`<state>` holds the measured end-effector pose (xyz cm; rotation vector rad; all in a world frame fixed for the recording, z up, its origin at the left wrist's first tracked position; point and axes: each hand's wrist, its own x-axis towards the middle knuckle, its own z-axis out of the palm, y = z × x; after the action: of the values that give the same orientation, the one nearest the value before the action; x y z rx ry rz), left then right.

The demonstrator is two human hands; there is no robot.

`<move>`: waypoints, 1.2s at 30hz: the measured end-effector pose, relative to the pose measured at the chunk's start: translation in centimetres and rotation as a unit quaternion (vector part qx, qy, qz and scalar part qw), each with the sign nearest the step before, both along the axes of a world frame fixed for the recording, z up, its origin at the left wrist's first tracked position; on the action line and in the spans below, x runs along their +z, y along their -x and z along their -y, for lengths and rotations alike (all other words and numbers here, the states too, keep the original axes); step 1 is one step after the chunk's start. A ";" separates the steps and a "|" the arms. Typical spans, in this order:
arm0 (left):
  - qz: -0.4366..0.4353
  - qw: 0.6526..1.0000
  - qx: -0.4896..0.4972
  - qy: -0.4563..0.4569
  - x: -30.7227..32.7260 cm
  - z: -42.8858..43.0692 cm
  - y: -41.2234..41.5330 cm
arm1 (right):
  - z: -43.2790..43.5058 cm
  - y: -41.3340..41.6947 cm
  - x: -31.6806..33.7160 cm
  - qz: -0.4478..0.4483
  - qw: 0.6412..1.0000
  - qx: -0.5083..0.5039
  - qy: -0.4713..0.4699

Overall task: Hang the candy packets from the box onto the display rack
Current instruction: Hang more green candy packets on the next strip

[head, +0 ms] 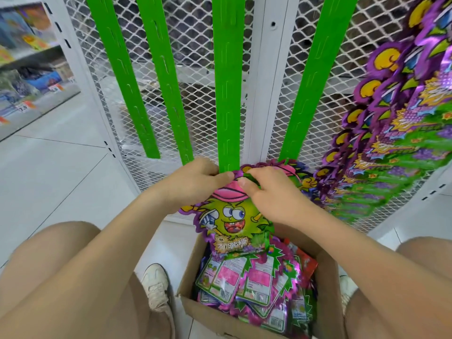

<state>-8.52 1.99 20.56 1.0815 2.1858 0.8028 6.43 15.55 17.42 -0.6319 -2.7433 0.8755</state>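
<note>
Left hand [193, 182] and right hand [266, 192] both pinch the top edge of the candy packet [232, 223], which looks light, floppy and slick, so it is probably best gripped by that flat header.

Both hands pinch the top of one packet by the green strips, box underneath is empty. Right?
Not quite. The box is full of packets, as the head view shows. The rest holds: left hand and right hand pinch the top of one packet by the green strips.
</note>
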 end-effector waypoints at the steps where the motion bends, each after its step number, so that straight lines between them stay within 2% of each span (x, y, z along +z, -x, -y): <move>1: 0.001 1.000 -0.003 0.006 -0.2 0.1 0.2 | 0.2 -0.1 0.1 0.001 1.000 -0.003 -0.006; 7: 0.058 0.998 0.003 0.010 -1.9 0.7 0.8 | 0.6 0.1 -0.1 0.028 0.999 -0.002 -0.027; 18: 0.080 0.997 0.025 -0.002 -2.3 1.1 0.2 | 1.0 0.2 -1.3 0.056 0.997 0.008 -0.043; 23: 0.105 0.994 0.011 -0.019 -1.9 1.2 -0.2 | 1.0 -0.3 -2.0 0.118 0.990 0.057 -0.052; 27: 0.107 0.994 0.006 -0.036 -1.8 1.4 -0.2 | 0.6 -0.7 -0.6 0.145 0.977 0.147 -0.061; 30: 0.117 0.992 0.021 -0.038 -1.7 1.4 0.0 | 0.1 -1.1 0.9 0.122 0.971 0.191 -0.069; 36: 0.201 0.977 0.066 -0.022 -1.0 1.1 0.0 | -0.1 -1.1 1.0 -0.003 0.991 0.096 -0.096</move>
<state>-8.56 0.92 19.53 0.7217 1.9136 1.0345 7.54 15.69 18.39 -0.3352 -2.8719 0.6356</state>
